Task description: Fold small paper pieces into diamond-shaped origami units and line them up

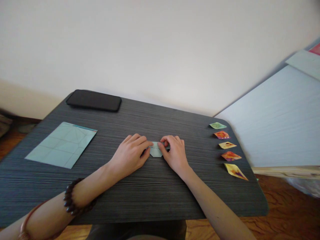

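Note:
A small folded piece of pale green paper [156, 151] lies on the dark table between my two hands. My left hand [132, 150] grips its left edge, with thumb and fingertips closed on the fold. At the right edge, my right hand [174, 151] pinches the paper between thumb and curled forefinger. Both hands rest low on the tabletop, and my fingers hide the paper's outer ends. A dark beaded bracelet [68, 197] circles my left wrist.
Pale green creased sheets [62, 145] lie at the left of the dark table [150, 186]. A black rectangular case-like object [93, 100] sits at the back left. Several small folded papers [227, 145], green, orange and yellow, line the right side. A wall and a white panel [280, 120] border the table.

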The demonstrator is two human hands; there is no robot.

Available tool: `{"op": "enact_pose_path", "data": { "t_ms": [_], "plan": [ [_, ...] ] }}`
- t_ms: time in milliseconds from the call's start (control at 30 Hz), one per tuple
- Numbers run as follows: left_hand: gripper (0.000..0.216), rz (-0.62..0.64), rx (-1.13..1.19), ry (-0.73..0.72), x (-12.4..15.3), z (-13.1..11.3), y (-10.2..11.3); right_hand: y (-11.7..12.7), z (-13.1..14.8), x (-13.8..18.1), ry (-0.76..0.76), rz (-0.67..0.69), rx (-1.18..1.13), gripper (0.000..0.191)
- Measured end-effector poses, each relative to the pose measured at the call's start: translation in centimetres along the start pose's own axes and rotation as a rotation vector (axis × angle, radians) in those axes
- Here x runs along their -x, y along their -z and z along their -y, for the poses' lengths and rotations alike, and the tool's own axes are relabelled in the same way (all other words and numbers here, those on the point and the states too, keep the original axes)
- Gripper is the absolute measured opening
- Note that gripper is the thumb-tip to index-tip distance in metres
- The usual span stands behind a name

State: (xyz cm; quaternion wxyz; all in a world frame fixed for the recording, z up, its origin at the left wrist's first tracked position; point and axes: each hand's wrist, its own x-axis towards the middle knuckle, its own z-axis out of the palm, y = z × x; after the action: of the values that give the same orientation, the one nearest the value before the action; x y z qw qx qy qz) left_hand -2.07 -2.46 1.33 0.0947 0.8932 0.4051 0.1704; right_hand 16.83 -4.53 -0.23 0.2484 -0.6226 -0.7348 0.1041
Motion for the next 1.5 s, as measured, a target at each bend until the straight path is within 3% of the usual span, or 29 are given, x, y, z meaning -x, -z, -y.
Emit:
{"op": "enact_pose_path", "data": {
  "t_ms": [167, 367, 967, 1500],
  "plan": [
    [0.016, 0.023, 0.216, 0.152, -2.3, 1.0, -0.6, 0.1, 0.2, 0.0, -0.010, 0.008, 0.021, 0.009],
    [0.016, -0.007, 0.240, 0.225, -3.0, 0.6, -1.6, -0.2, 0.0, 0.0, -0.009, 0.002, 0.025, 0.010],
    [0.029, 0.187, 0.329, 0.182, -2.5, 2.3, 0.1, 0.0, 0.1, 0.0, -0.024, 0.025, 0.011, 0.009],
    [0.048, 0.234, 0.418, 0.154, -2.2, 3.1, 0.5, 0.1, 0.1, 0.0, -0.027, 0.027, 0.001, 0.010]
  ]
}}
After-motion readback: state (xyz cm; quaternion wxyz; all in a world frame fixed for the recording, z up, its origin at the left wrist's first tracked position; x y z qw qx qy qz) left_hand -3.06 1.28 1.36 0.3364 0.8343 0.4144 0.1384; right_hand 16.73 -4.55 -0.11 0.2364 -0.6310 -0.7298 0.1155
